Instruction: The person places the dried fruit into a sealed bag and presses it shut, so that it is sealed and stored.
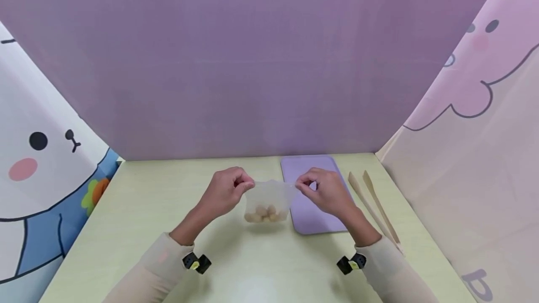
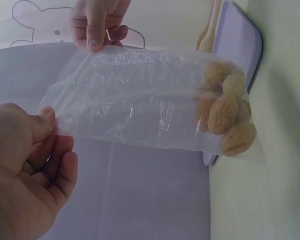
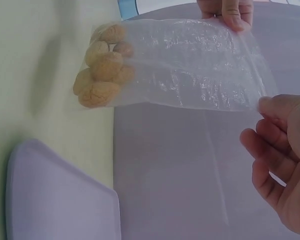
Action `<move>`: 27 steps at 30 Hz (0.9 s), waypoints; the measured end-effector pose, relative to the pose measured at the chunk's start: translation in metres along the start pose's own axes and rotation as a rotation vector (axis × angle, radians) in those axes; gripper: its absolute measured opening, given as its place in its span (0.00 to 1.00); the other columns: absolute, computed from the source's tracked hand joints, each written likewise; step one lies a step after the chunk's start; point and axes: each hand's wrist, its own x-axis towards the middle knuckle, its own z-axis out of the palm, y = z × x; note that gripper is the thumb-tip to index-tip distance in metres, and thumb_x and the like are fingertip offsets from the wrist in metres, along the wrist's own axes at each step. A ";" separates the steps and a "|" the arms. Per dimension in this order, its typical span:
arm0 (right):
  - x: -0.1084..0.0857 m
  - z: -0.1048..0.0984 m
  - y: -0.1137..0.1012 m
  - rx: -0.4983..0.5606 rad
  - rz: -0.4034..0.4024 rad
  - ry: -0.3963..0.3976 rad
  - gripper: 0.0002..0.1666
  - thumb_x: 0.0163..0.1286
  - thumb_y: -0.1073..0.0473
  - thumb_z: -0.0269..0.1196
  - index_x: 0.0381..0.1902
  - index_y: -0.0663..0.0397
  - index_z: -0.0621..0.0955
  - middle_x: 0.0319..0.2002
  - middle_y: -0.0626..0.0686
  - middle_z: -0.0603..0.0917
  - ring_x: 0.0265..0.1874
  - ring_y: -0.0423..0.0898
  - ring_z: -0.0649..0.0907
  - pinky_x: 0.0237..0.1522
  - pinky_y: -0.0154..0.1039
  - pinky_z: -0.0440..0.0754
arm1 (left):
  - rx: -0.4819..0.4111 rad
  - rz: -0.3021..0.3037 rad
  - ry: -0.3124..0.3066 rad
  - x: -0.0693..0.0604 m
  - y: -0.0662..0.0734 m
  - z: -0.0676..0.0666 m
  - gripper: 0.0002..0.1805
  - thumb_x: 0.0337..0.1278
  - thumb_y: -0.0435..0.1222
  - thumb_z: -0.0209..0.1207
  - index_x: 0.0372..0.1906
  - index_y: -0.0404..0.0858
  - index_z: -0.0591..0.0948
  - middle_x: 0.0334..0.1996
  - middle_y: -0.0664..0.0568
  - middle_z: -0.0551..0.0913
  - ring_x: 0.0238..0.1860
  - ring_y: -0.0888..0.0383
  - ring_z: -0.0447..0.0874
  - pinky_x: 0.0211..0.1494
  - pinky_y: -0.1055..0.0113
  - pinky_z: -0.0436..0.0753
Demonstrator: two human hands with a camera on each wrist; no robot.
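A clear plastic zip bag hangs upright between my hands, its top edge stretched level. Several brown, wrinkled walnuts lie bunched at its bottom. My left hand pinches one top corner between thumb and forefinger. The opposite corner is pinched the same way by my right hand. In the right wrist view the walnuts show through the film near the table. Whether the bag's top is sealed I cannot tell.
A lilac tray lies on the pale table, right of the bag and partly behind my right hand. Two wooden utensils with long handles lie right of the tray. A purple wall panel stands at the back, printed cloth at both sides.
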 end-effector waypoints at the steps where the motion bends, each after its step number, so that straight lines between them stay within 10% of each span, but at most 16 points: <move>1: 0.000 0.001 0.000 0.023 0.009 0.000 0.03 0.65 0.60 0.71 0.31 0.47 0.89 0.29 0.43 0.87 0.29 0.36 0.83 0.27 0.31 0.80 | -0.004 -0.007 -0.005 0.000 0.000 -0.001 0.06 0.60 0.33 0.68 0.30 0.44 0.84 0.25 0.59 0.80 0.24 0.66 0.70 0.27 0.72 0.73; 14: -0.007 0.032 -0.012 0.427 0.144 -0.074 0.04 0.70 0.67 0.66 0.33 0.54 0.85 0.26 0.49 0.86 0.24 0.33 0.78 0.24 0.30 0.76 | -0.089 -0.159 -0.109 -0.026 -0.009 -0.021 0.03 0.66 0.36 0.65 0.35 0.48 0.84 0.25 0.60 0.79 0.25 0.64 0.71 0.28 0.70 0.74; 27: 0.002 0.072 -0.008 0.502 0.225 -0.189 0.03 0.72 0.64 0.64 0.39 0.57 0.84 0.27 0.53 0.86 0.24 0.39 0.83 0.23 0.31 0.79 | -0.082 -0.218 -0.126 -0.044 -0.051 -0.012 0.03 0.70 0.38 0.61 0.38 0.47 0.83 0.24 0.59 0.78 0.24 0.65 0.73 0.26 0.70 0.76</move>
